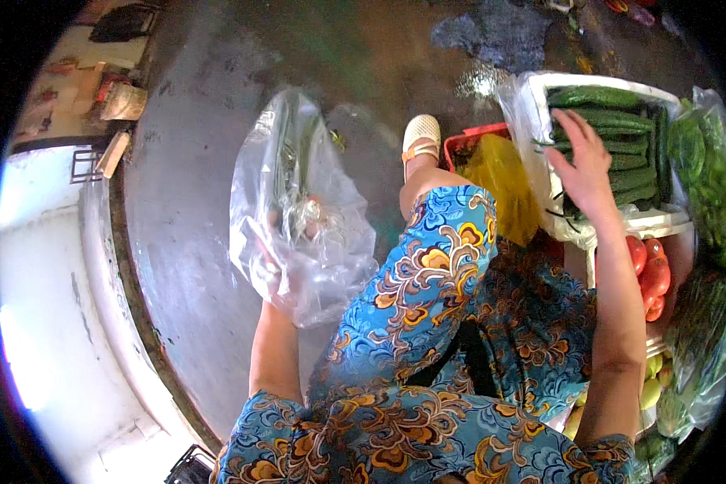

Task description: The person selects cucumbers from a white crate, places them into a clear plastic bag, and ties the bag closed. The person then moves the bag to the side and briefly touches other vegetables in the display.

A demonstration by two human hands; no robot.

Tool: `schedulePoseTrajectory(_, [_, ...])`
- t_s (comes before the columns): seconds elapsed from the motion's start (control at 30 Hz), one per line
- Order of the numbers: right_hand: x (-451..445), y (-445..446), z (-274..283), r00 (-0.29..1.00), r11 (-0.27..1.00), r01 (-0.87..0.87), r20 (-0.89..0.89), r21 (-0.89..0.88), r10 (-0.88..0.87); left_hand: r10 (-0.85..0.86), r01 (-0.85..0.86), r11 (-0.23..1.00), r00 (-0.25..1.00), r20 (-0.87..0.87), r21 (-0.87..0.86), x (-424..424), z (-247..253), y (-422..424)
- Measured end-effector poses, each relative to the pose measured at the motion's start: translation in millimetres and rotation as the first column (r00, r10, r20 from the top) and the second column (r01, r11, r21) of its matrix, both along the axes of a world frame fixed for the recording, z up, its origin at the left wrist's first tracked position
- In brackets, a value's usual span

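My left hand [273,261] is wrapped in the folds of a clear plastic bag [345,254] and grips it from inside or beneath. Long green stalks, likely spring onions [290,148], lie in that bag, with pale stringy roots [314,219] towards me. My right hand [584,169] hovers at the left side of a white foam box [647,222], fingers spread and holding nothing. Several dark green cucumbers [626,148] lie side by side in the box. Whether my fingertips touch them, I cannot tell.
Right of the box are bagged leafy greens [705,163]. Red tomatoes [653,278] and yellow-green fruit [650,387] sit nearer me. A yellow plastic bag [493,181] lies in a red crate [481,130] beside my leg. Wooden blocks [124,100] stand far left on the wet-looking floor [181,199].
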State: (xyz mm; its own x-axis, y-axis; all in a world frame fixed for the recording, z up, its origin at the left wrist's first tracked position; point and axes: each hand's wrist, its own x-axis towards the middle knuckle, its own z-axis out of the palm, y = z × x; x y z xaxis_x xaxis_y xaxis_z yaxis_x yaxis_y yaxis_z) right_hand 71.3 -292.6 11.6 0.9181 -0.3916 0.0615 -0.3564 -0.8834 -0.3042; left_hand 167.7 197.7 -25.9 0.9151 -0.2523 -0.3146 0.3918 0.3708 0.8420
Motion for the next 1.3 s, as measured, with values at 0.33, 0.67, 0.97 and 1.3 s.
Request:
schedulePoseTrajectory(0.33, [71.1, 137.8, 58.9, 0.986, 0.152, -0.148, 0.133, 0.977, 0.102, -0.255, 0.261, 0.963, 0.963, 0.084, -0.065, 31.1, 83.8, -48.5])
schedulePoseTrajectory(0.67, [93.6, 156.6, 59.8, 0.976, -0.173, -0.199, 0.211, 0.964, 0.053, -0.41, 0.413, 0.91, 0.91, 0.06, -0.036, 38.4, 108.2, -87.8])
schedulePoseTrajectory(0.97, [106.9, 124.5, 33.3, 0.944, -0.309, -0.189, 0.085, 0.932, -0.319, -0.543, 0.546, 0.837, 0.837, 0.071, -0.036, 53.3, 119.8, -29.2])
schedulePoseTrajectory(1.3, [121.0, 97.6, -36.0, 0.925, -0.39, 0.03, -0.173, 0.921, -0.337, -0.446, 0.581, 0.573, 0.813, -0.375, 0.578, -6.3, 119.1, 130.8])
